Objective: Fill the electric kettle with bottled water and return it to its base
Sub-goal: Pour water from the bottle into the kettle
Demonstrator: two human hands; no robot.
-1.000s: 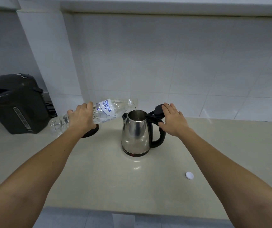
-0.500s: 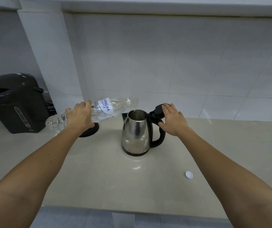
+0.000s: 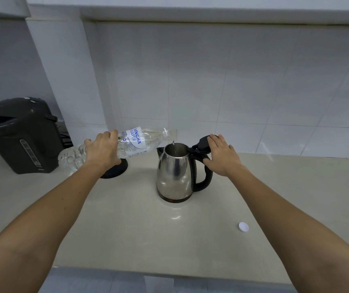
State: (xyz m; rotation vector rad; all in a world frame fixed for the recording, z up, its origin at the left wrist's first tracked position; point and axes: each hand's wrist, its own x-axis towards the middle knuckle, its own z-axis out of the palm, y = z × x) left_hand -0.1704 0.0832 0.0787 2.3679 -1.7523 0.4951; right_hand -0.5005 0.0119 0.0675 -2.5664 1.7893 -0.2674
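Water trickles from the tilted bottle (image 3: 135, 140) into the kettle (image 3: 174, 172), which stands on the tabletop (image 3: 127, 225) off its base (image 3: 114, 169) (at its 9 o'clock). The left hand (image 3: 101, 150) has its fingers wrapped around the bottle; the right hand (image 3: 222, 154) rests flat, fingers spread, holding back the open lid (image 3: 201, 143). The cap (image 3: 243, 226) lies at the kettle's 4 o'clock.

wall (image 3: 243, 85): white tiles | countertop (image 3: 127, 229): pale beige, glossy | far left: dark appliance (image 3: 21, 136)
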